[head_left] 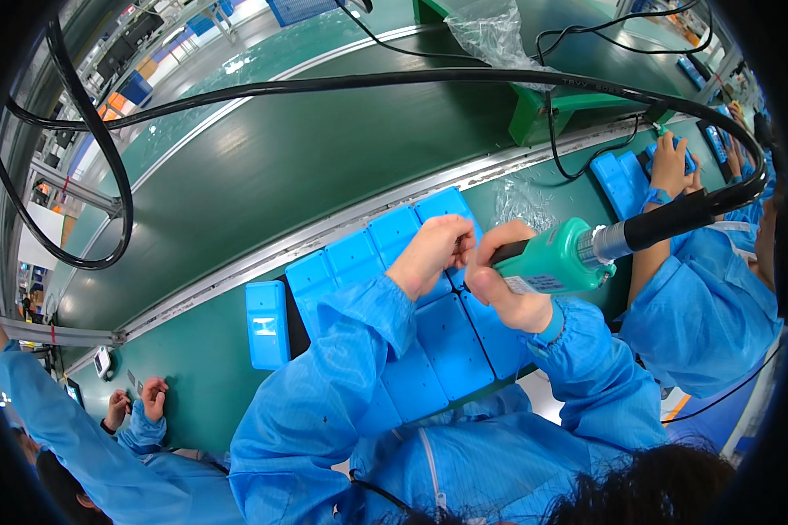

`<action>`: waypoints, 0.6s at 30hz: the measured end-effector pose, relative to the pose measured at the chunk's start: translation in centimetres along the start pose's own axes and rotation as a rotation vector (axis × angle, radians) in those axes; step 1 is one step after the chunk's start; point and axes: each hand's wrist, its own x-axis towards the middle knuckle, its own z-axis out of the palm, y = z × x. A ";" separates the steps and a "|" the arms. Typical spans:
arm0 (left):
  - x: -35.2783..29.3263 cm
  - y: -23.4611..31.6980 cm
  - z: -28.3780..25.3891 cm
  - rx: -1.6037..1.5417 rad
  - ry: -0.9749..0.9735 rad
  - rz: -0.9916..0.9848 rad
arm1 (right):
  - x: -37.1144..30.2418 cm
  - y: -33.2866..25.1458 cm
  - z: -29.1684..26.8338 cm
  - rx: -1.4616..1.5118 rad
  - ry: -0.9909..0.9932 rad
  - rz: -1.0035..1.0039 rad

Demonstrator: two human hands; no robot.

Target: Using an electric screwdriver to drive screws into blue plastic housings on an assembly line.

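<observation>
My right hand (515, 297) is wrapped round a green electric screwdriver (562, 255), its thick black cable leaving from the right end. The tool lies roughly level and its dark front end points left toward my other hand; the tip is hidden. My left hand (433, 249) is closed, thumb and fingers pinched together just beside that end; what they hold is too small to make out. Below both hands, rows of blue plastic housings (451, 341) lie side by side on the green bench. A single blue housing (267, 325) lies apart at their left.
A thick black cable (359, 80) arches across the upper view. Beyond a metal rail (219, 282) runs a dark green belt (280, 166). Clear plastic film (524, 201) lies behind the housings. Co-workers in blue sleeves work at right (705, 306) and left (87, 446).
</observation>
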 end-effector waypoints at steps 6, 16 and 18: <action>-0.1 0.7 0.3 0.020 0.010 -0.002 | 0.5 -0.1 -0.2 -0.077 -0.068 0.012; -0.4 1.0 0.4 0.001 -0.008 -0.001 | 0.6 -0.2 -0.6 -0.045 -0.180 0.086; -1.1 1.9 0.8 -0.064 0.037 -0.046 | 0.6 -0.2 -0.9 -0.026 -0.208 0.103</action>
